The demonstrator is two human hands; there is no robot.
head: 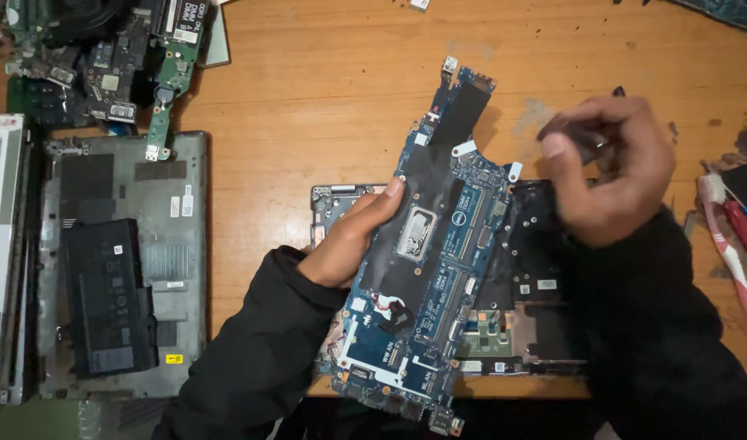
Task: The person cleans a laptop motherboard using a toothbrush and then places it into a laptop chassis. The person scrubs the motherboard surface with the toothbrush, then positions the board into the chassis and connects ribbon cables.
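My left hand [353, 236] grips the left edge of a long blue laptop motherboard [438, 244], thumb on its top face, holding it tilted above an opened laptop chassis [528, 269]. My right hand [614, 167] hovers to the right of the board, fingers curled around a small dark object that is blurred and too unclear to identify. Both arms wear black sleeves.
A grey laptop bottom cover [178, 204] with a black battery [108, 297] lies at the left on the wooden table [308, 98]. Loose circuit boards [112, 57] pile at the top left. A toothbrush [728, 236] and a red-handled tool [744, 224] lie at the right edge.
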